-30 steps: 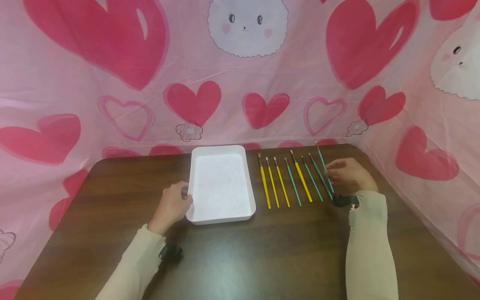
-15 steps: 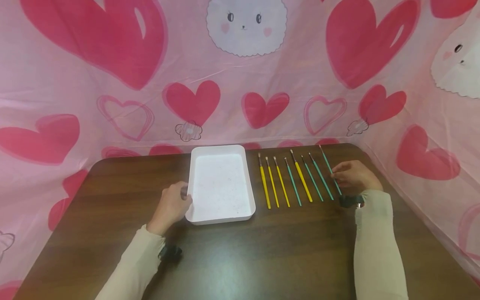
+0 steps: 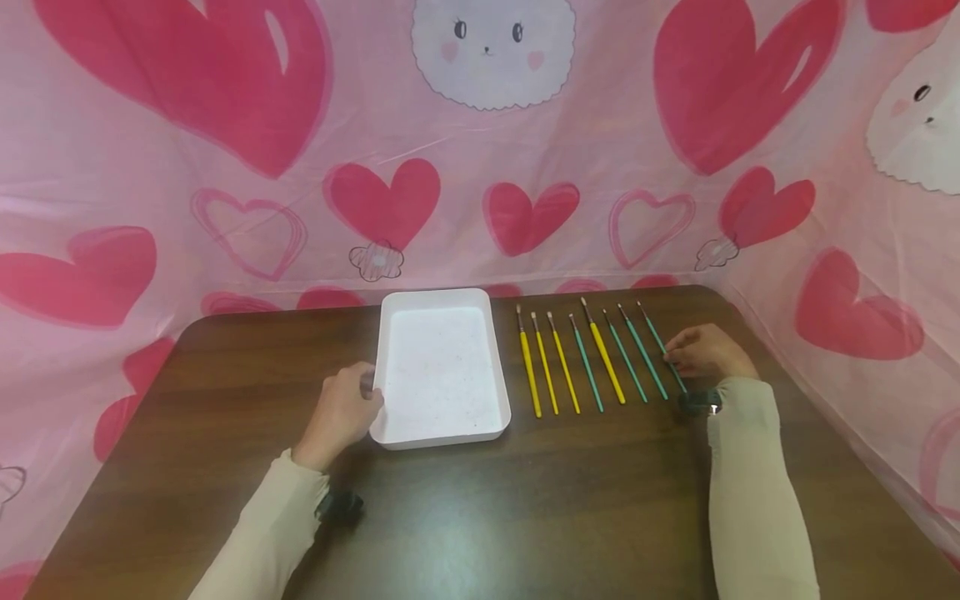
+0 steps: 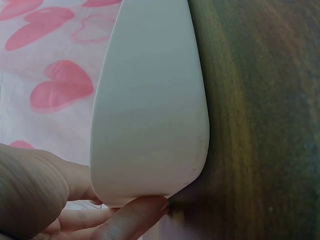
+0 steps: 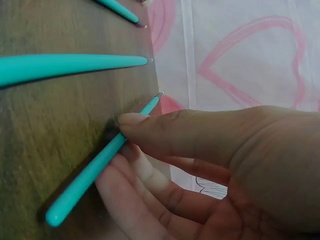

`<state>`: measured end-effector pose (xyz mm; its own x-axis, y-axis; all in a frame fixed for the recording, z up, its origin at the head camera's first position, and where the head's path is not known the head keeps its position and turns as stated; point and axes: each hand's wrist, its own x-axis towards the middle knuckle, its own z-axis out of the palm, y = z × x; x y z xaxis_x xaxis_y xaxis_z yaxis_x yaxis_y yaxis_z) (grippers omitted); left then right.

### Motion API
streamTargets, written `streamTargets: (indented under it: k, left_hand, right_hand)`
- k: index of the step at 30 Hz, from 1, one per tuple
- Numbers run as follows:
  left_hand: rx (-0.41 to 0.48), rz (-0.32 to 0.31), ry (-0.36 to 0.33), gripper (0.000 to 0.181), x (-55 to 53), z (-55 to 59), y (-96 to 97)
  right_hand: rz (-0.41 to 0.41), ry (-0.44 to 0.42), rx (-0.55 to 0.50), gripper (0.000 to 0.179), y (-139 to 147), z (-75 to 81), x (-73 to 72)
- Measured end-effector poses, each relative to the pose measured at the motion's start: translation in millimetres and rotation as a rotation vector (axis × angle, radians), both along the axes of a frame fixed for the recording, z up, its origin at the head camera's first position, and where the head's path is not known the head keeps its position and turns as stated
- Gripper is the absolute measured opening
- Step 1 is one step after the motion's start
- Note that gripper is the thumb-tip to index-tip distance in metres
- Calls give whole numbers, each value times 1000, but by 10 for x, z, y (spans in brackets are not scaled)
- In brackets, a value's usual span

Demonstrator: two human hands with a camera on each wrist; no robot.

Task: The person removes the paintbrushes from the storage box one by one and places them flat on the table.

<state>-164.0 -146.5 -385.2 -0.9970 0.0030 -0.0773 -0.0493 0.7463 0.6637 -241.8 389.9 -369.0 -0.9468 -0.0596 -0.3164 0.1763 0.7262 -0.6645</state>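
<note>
A row of yellow and turquoise paintbrushes lies on the table, bristles toward the back. At its right end my right hand [image 3: 708, 350] pinches a turquoise paintbrush [image 5: 85, 182] between thumb and fingers, low at the tabletop. The nearest neighbour is another turquoise brush [image 3: 641, 350], lying to its left; a thick yellow brush [image 3: 606, 358] is farther left. My left hand [image 3: 345, 408] grips the left edge of a shallow white tray [image 3: 441, 437]; in the left wrist view, fingertips [image 4: 142, 212] press against the tray's outer wall [image 4: 150, 110].
The brown wooden table [image 3: 465, 525] has rounded back corners. A pink cloth [image 3: 510, 142] with hearts hangs behind and around it. Dark wrist cameras sit under both wrists. The brushes lie between the tray and my right hand.
My right hand has moved right and slightly down with the turquoise brush, bringing it lower, away from the neighbouring brush it had overlapped. The left hand and tray stay put.
</note>
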Motion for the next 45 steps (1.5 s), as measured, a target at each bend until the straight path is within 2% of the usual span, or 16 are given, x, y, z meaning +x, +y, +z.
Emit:
streamTargets:
  k: [13, 23, 32, 39, 45]
  left_hand:
    - [4, -11, 8, 42, -7, -16, 0]
    - [5, -1, -3, 44, -22, -12, 15]
    - [7, 13, -22, 45, -20, -29, 21]
    - [11, 18, -15, 46, -19, -26, 14]
    - [9, 13, -14, 46, -21, -19, 10]
  right_hand:
    - [-49, 3, 77, 20, -5, -73, -47]
    - [-48, 0, 94, 21, 12, -72, -41]
    - [-86, -16, 99, 26, -34, -38, -5]
    - [-98, 11, 173, 40, -55, -3, 8]
    - [-129, 69, 228, 42, -87, 39, 47]
